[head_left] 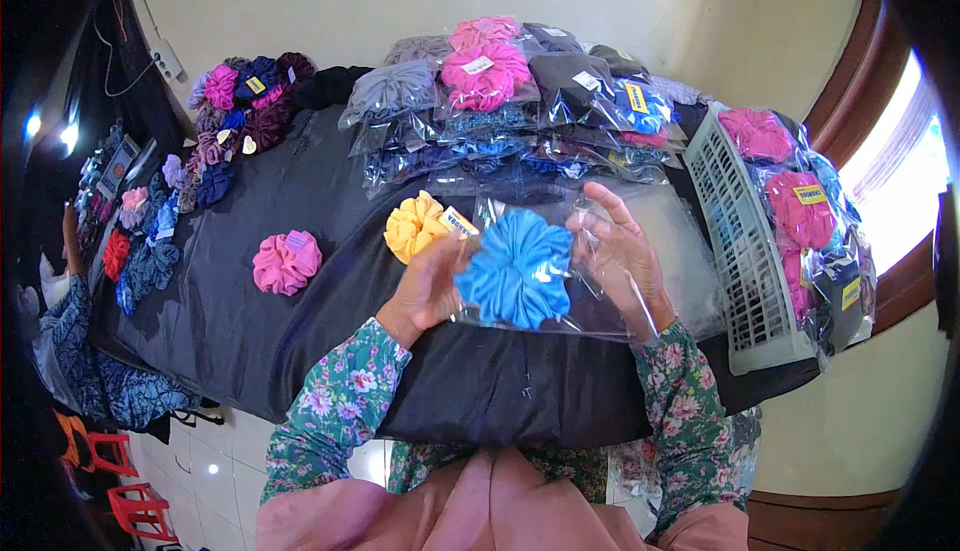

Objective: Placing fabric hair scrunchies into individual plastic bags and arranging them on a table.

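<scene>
A bright blue fabric scrunchie (pixel 516 270) sits inside a clear plastic bag (pixel 592 318), held above the black-covered table. My left hand (pixel 427 281) grips the scrunchie's left side through or along the bag; its fingertips are partly hidden. At the bag's right end, my right hand (pixel 626 258) holds the film, with its index finger raised and plastic across the palm. Just beyond my left hand lies a yellow scrunchie (pixel 414 225) with a printed tag (pixel 460 222). Farther left, a pink scrunchie (pixel 285 266) with a lilac label rests on the black cloth (pixel 337 348).
Bagged scrunchies (pixel 480 90) are stacked at the back. A white plastic basket (pixel 750 266) with more bagged ones stands right, beside a flat pile of clear bags (pixel 679 251). Loose scrunchies (pixel 217 146) lie left. Another person's patterned sleeve (pixel 67 318) shows at the left end.
</scene>
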{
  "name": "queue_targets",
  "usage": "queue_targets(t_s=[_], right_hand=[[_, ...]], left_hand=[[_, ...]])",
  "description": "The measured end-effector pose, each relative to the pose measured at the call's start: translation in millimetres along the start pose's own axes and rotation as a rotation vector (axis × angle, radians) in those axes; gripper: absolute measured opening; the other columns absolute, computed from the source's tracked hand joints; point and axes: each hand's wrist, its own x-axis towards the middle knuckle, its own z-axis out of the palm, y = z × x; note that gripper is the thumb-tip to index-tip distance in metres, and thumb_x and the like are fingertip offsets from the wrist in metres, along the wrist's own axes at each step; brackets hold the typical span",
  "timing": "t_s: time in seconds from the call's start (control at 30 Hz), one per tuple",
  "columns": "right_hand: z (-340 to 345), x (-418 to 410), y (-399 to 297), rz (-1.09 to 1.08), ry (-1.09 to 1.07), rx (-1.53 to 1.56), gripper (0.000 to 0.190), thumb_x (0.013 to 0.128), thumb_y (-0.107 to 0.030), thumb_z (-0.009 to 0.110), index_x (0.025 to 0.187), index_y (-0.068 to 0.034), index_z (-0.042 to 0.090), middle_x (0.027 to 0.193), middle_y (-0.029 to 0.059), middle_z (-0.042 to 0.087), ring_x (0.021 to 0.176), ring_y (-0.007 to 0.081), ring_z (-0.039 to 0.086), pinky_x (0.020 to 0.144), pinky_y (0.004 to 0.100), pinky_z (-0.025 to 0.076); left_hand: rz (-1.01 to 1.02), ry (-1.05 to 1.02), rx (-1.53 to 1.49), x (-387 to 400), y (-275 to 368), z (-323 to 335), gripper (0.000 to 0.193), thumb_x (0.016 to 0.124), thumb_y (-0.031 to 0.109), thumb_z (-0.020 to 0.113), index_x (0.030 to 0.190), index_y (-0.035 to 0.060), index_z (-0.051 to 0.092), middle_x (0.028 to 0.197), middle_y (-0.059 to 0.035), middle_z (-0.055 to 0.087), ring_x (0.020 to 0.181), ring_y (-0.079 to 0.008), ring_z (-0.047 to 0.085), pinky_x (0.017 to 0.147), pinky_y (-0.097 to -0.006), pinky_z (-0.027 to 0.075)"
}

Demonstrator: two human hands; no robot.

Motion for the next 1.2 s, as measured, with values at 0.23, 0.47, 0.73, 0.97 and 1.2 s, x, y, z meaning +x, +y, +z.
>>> queue_targets(t_s=[0.23, 0.47, 0.73, 0.97, 1.2], right_hand=[[-7.9, -0.2, -3.6, 0.057, -0.114, 0.296, 0.053, 0.093, -0.029, 0.047, 0.136, 0.002, 0.037, 0.122, 0.025, 0.055, 0.101, 0.0324, 0.058, 0.092, 0.0424, 0.045], [-9.3, 3.9, 8.8, 0.069, 0.062, 0.343, 0.072, 0.093, -0.056, 0.035, 0.137, 0.0, 0.037, 0.131, 0.0248, 0.048, 0.118, 0.0363, 0.049, 0.104, 0.0468, 0.034], [-6.5, 2.1, 27.6, 0.179, 0.197, -0.094, 0.048, 0.088, -0.017, 0.058, 0.132, -0.006, 0.043, 0.108, 0.0051, 0.058, 0.098, 0.0178, 0.058, 0.087, 0.0349, 0.047], [-10.7, 6.3, 16.7, -0.044, 0.329, -0.16, 0.033, 0.088, -0.006, 0.058, 0.119, -0.001, 0.052, 0.098, 0.0037, 0.061, 0.087, 0.0121, 0.059, 0.077, 0.0259, 0.048], [-2.4, 1.7, 23.0, -0.029, 0.287, -0.305, 0.023, 0.09, -0.011, 0.058, 0.109, 0.001, 0.061, 0.092, 0.0004, 0.061, 0.082, 0.0075, 0.056, 0.075, 0.0214, 0.045]], left_hand=[[-0.04, -0.005, 0.184, -1.6, -4.8, 9.3, 0.054, 0.088, 0.01, 0.06, 0.137, 0.0034, 0.038, 0.125, -0.0089, 0.055, 0.11, -0.0203, 0.058, 0.095, -0.034, 0.048], [0.148, 0.151, -0.098, 1.8, 0.9, -1.2, 0.037, 0.086, 0.008, 0.063, 0.121, 0.0089, 0.051, 0.116, -0.0061, 0.061, 0.107, -0.0218, 0.06, 0.094, -0.0405, 0.048], [0.177, 0.071, -0.026, 4.6, -7.7, 1.6, 0.033, 0.085, 0.005, 0.063, 0.116, 0.0112, 0.054, 0.112, -0.0007, 0.06, 0.104, -0.0168, 0.059, 0.093, -0.0352, 0.047], [0.175, -0.014, 0.184, -1.3, 1.6, 12.9, 0.033, 0.087, 0.008, 0.062, 0.118, 0.0101, 0.053, 0.111, -0.0024, 0.06, 0.1, -0.012, 0.057, 0.088, -0.0257, 0.045], [0.366, 0.126, 0.614, -2.1, -3.8, 17.3, 0.03, 0.089, 0.011, 0.062, 0.117, 0.0061, 0.054, 0.111, -0.0032, 0.06, 0.102, -0.0111, 0.056, 0.092, -0.0256, 0.042]])
